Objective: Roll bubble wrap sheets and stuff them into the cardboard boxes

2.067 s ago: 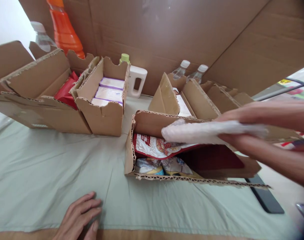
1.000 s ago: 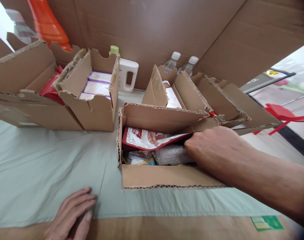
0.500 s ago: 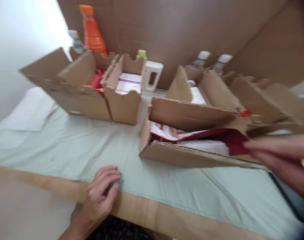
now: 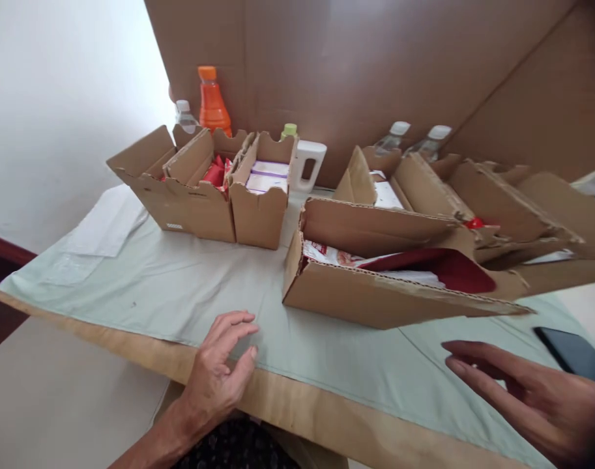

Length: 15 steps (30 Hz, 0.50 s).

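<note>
My left hand [image 4: 225, 361] hovers at the table's front edge, fingers loosely curved and apart, holding nothing. At the right front, my right hand [image 4: 526, 391] is over the cloth with its fingers stretched out and a gap between thumb and fingers; nothing shows in it. Between and beyond the hands lies a long cardboard box [image 4: 375, 299]. Inside it are a dark red packet [image 4: 444, 268] with a printed white part and some clear plastic, partly hidden by the box wall. A dark phone [image 4: 573, 352] rests beside my right hand.
Cardboard bins [image 4: 199, 208] at the back left hold red packets and white-purple boxes [image 4: 268, 177]. More open cardboard bins [image 4: 502, 195] stand back right. Behind are an orange bottle [image 4: 213, 104], clear bottles [image 4: 431, 142] and a white-handled jug [image 4: 309, 166]. White sheets [image 4: 106, 221] lie left.
My right hand has let go of the red packet's edge and drawn back toward the table's front. The packet now lies lower in the box. My left hand has lifted slightly, fingers spreading.
</note>
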Available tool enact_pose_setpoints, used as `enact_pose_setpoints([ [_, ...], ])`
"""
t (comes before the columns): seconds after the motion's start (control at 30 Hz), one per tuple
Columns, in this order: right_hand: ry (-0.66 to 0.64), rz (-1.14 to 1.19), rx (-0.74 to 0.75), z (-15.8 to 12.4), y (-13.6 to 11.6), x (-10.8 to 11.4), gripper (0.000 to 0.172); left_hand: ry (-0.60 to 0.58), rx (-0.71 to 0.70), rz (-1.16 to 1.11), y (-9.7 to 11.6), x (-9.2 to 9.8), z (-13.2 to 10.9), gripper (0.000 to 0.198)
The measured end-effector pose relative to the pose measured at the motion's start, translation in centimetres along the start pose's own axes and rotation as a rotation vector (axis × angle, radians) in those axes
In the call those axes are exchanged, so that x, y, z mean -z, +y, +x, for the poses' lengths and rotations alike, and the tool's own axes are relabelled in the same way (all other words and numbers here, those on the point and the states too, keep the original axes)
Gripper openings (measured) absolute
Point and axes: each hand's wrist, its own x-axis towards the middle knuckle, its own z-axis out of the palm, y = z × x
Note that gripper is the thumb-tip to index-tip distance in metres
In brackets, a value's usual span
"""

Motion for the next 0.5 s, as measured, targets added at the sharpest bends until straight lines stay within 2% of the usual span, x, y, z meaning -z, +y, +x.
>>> enact_pose_setpoints([
  [0.1,-0.117,0.143,-0.116,0.7,-1.7,0.7,0.037,-0.063,0.077,-0.047,1.3,-0.8,1.9,0.037],
  [0.2,-0.088,0.247,-0.165,1.6,-3.4,0.5,0.048,-0.119,0.158,-0.127,1.9,-2.6,4.1,0.056],
  [0.3,-0.042,0.320,-0.128,2.0,-4.9,-0.4,0.047,-0.135,0.207,-0.242,1.9,-4.9,5.7,0.070],
  [0.4,-0.001,0.368,-0.073,2.2,-5.9,-1.5,0.042,-0.160,0.242,-0.341,1.9,-6.8,6.2,0.075],
  [0.5,0.008,0.388,-0.079,2.1,-6.4,-2.3,0.046,-0.129,0.266,-0.392,2.2,-7.8,5.7,0.074],
])
